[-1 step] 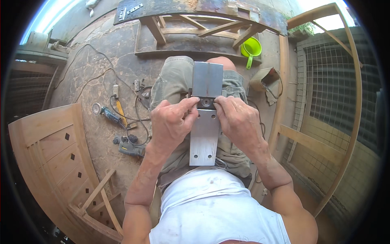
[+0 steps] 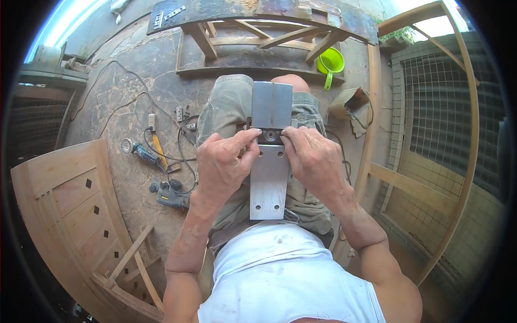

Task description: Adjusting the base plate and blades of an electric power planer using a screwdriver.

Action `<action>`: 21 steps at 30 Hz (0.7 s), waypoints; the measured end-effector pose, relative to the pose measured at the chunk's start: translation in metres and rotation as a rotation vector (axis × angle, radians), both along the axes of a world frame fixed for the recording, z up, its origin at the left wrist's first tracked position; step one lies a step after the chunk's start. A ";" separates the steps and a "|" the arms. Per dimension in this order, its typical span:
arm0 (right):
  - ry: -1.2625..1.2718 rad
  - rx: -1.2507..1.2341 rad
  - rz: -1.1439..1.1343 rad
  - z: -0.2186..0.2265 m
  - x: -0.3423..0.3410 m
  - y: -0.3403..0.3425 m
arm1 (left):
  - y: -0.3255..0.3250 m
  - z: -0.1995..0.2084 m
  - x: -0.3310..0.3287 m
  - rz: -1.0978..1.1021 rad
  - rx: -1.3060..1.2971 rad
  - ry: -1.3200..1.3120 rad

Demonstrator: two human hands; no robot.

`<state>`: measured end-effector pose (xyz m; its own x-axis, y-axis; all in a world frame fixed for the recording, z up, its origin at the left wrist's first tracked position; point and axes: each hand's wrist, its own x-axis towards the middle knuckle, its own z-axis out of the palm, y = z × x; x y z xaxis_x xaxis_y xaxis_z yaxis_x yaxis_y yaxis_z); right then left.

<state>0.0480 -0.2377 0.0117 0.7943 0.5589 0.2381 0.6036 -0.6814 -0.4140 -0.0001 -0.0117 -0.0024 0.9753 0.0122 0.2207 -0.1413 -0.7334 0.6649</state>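
A cracked, stained concrete floor (image 2: 118, 97) spreads under everything. A panelled wooden door (image 2: 75, 188) leans along the left, and a tall wooden frame (image 2: 412, 185) stands on the right before wire mesh (image 2: 431, 70). Ahead is a rough wooden bench (image 2: 210, 12), with metal hinges (image 2: 168, 16) at its left corner and a green dipper (image 2: 333, 60) below its right end. A cardboard box (image 2: 348, 105) sits farther right; left of the knees lie a grey power tool (image 2: 171, 196), an angle grinder (image 2: 144, 152) and a power strip (image 2: 152, 123).

The bench's far edge is cut off, the door's lower end sinks into the dark rim, and the metal tool's underside is hidden.

That flat metal tool (image 2: 268, 183) lies lengthwise over the lap, between the hands. The left hand (image 2: 222, 161) and right hand (image 2: 318, 159), fingers curled, grip opposite ends of the dark bar (image 2: 271, 135) between its two plates by the fingertips; exact thumb contact is unclear.
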 end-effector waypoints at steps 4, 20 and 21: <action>0.054 0.034 -0.028 -0.001 0.001 -0.005 | -0.003 0.008 0.002 -0.016 0.023 0.150; 0.207 0.220 -0.079 0.011 0.004 -0.019 | 0.009 0.011 0.002 -0.033 -0.027 0.113; 0.255 0.237 -0.133 0.014 0.005 -0.024 | 0.011 0.012 0.002 -0.050 -0.022 0.103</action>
